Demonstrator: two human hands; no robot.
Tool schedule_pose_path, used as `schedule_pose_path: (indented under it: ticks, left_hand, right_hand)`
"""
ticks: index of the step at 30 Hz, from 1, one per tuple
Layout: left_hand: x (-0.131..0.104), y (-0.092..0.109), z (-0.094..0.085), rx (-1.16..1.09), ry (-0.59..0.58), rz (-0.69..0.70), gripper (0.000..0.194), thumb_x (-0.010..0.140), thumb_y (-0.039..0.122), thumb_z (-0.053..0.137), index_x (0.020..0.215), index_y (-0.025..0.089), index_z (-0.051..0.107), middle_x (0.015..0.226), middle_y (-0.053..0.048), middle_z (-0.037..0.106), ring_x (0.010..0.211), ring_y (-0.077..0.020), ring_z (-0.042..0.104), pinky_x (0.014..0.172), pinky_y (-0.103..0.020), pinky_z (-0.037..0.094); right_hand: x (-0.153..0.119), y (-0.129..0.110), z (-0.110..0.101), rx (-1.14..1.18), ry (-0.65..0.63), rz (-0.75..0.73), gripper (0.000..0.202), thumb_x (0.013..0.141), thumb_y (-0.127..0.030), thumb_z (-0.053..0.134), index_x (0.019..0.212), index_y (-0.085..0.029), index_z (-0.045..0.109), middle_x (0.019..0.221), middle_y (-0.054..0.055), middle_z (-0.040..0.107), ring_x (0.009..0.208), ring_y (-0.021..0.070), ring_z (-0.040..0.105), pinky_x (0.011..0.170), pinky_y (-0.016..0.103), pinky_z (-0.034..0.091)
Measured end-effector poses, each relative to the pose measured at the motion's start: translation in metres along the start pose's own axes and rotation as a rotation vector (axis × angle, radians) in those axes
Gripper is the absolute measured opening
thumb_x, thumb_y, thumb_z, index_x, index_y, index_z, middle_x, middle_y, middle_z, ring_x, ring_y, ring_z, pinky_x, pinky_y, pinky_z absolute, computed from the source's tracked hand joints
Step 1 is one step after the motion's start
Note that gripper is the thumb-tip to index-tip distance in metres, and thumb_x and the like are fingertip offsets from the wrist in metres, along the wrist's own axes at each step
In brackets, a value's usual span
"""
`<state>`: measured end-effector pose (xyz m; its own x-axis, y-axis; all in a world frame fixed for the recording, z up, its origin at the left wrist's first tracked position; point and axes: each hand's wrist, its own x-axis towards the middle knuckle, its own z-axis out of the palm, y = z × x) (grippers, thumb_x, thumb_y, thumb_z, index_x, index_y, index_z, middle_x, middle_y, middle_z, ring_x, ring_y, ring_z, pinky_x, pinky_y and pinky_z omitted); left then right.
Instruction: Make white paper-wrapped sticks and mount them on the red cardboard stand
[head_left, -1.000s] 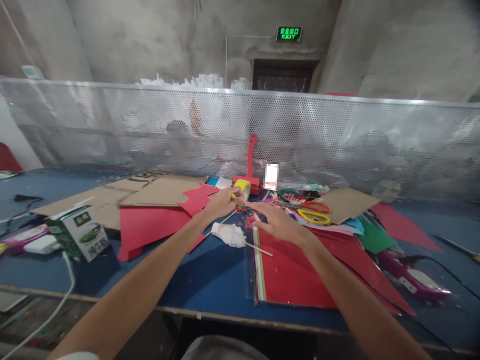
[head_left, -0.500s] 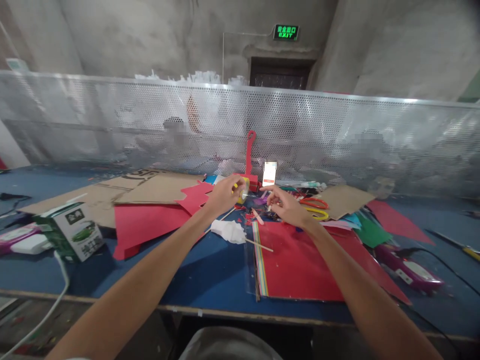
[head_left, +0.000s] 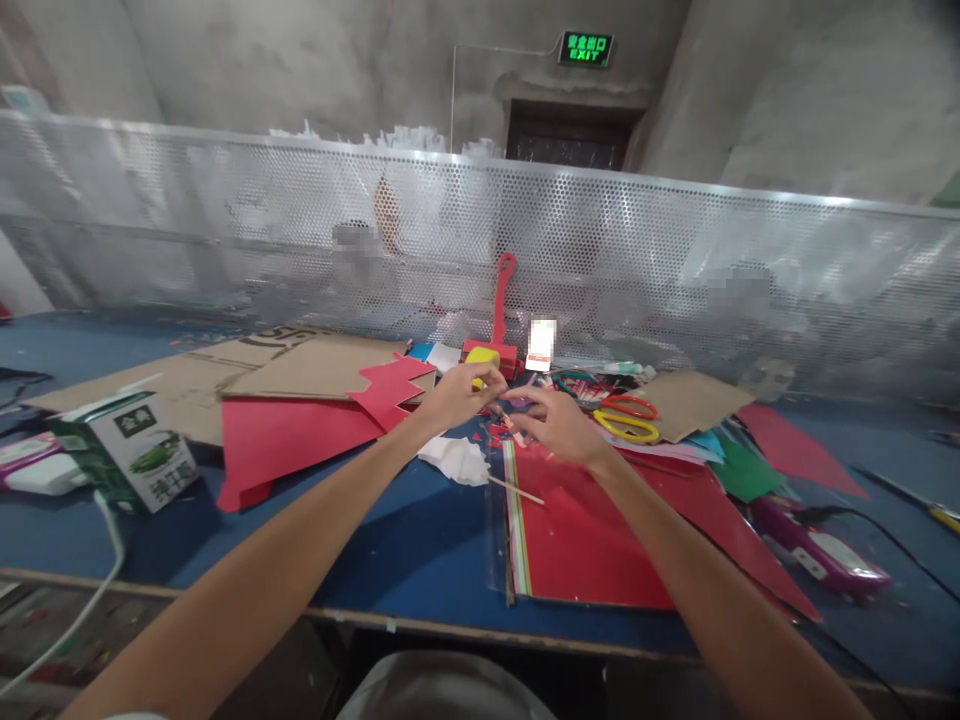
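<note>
My left hand [head_left: 466, 392] is raised over the middle of the blue table, its thumb and fingertips pinched near the right hand; what they hold, if anything, is too small to make out. Just behind it is a yellow tape roll [head_left: 482, 362]. My right hand [head_left: 551, 420] hovers above the top of a red sheet stack [head_left: 600, 530], fingers bent toward the left fingertips; anything between them is too small to tell. Crumpled white paper [head_left: 454, 460] and a thin wooden stick [head_left: 517, 489] lie below the hands.
Behind the hands stand a red long-handled tool [head_left: 501, 310] and a lit phone [head_left: 541, 345]. Scissors [head_left: 626, 426], cardboard [head_left: 694, 402] and a purple device [head_left: 821, 550] are on the right. A green-white box [head_left: 139, 450] and red paper [head_left: 292, 440] lie left.
Both hands have come together, fingertips now almost meeting. My left hand has moved off the tape roll's front, and the roll shows more fully. The whole view has shifted slightly.
</note>
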<state>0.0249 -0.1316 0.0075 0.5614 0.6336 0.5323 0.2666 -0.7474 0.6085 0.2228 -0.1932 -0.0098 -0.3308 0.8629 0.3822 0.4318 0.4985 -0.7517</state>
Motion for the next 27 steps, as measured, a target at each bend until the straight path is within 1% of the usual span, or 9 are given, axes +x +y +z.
schedule_pose_path:
  ticks: [2,6,8,11,13,17,19,23,27]
  left_hand:
    - [0.000,-0.002,-0.001,0.041,-0.013,-0.008,0.018,0.090,0.031,0.055,0.088,0.018,0.067,0.090,-0.005,0.071,0.078,-0.0161,0.067,0.069,-0.026,0.050]
    - [0.000,-0.001,-0.002,0.189,-0.044,-0.021,0.018,0.090,0.032,0.055,0.088,0.020,0.069,0.089,-0.004,0.073,0.080,-0.0177,0.067,0.069,-0.027,0.049]
    - [0.000,-0.001,-0.005,0.319,-0.020,-0.026,0.020,0.091,0.033,0.054,0.100,0.023,0.069,0.096,-0.004,0.074,0.082,-0.0190,0.068,0.072,-0.029,0.048]
    - [-0.002,-0.007,-0.020,0.426,0.024,-0.045,0.036,0.090,0.032,0.055,0.125,0.024,0.059,0.114,-0.007,0.070,0.084,-0.0186,0.068,0.076,-0.030,0.048]
    - [-0.004,-0.012,-0.033,0.391,-0.091,-0.077,0.034,0.089,0.033,0.056,0.121,0.022,0.059,0.109,-0.007,0.070,0.083,-0.0180,0.067,0.075,-0.028,0.048]
    - [-0.009,-0.014,-0.053,0.169,-0.618,-0.095,0.020,0.082,0.038,0.064,0.098,0.026,0.069,0.098,-0.002,0.074,0.087,-0.0174,0.067,0.075,-0.025,0.048]
    - [-0.011,-0.010,-0.056,0.058,-0.752,-0.124,0.019,0.075,0.038,0.070,0.092,0.029,0.071,0.094,0.001,0.074,0.084,-0.0167,0.067,0.073,-0.024,0.049]
    - [-0.014,-0.006,-0.049,0.040,-0.755,-0.167,0.027,0.058,0.035,0.081,0.082,0.027,0.074,0.082,0.000,0.073,0.074,-0.0181,0.066,0.065,-0.024,0.047]
    - [-0.018,-0.007,-0.038,0.215,-0.719,-0.152,0.037,0.054,0.033,0.083,0.089,0.026,0.072,0.084,0.000,0.071,0.074,-0.0195,0.064,0.065,-0.025,0.045]
  right_hand:
    - [0.000,-0.002,0.000,0.036,-0.051,0.034,0.039,0.085,-0.017,0.059,0.123,-0.020,0.063,0.092,0.005,0.073,0.058,0.0132,0.066,0.060,0.029,0.057]
    - [0.000,-0.005,-0.001,0.087,-0.100,0.040,0.039,0.084,-0.015,0.059,0.122,-0.019,0.065,0.121,0.010,0.068,0.067,0.0136,0.069,0.058,0.026,0.057]
    - [-0.001,-0.003,-0.003,0.108,-0.120,0.055,0.045,0.083,-0.014,0.060,0.127,-0.020,0.063,0.130,0.011,0.063,0.072,0.0147,0.070,0.057,0.026,0.058]
    - [-0.002,0.005,-0.008,0.146,-0.143,0.110,0.056,0.081,-0.015,0.063,0.136,-0.022,0.055,0.138,0.013,0.058,0.079,0.0167,0.071,0.058,0.027,0.060]
    - [-0.003,0.009,-0.012,0.179,-0.132,0.147,0.059,0.081,-0.018,0.064,0.139,-0.021,0.052,0.139,0.014,0.057,0.080,0.0179,0.072,0.058,0.028,0.061]
    - [-0.002,0.015,-0.016,0.209,-0.087,0.137,0.058,0.080,-0.020,0.066,0.137,-0.021,0.054,0.146,0.016,0.049,0.074,0.0160,0.072,0.059,0.030,0.063]
    - [-0.001,0.016,-0.017,0.204,-0.069,0.113,0.059,0.079,-0.021,0.067,0.137,-0.021,0.055,0.148,0.015,0.047,0.075,0.0164,0.072,0.057,0.029,0.062]
    - [-0.001,0.017,-0.015,0.196,-0.061,0.110,0.057,0.079,-0.021,0.067,0.135,-0.023,0.057,0.148,0.014,0.048,0.073,0.0155,0.072,0.056,0.029,0.062]
    - [-0.002,0.019,-0.014,0.207,-0.074,0.105,0.054,0.080,-0.024,0.068,0.134,-0.024,0.059,0.148,0.012,0.048,0.073,0.0146,0.071,0.055,0.027,0.061]
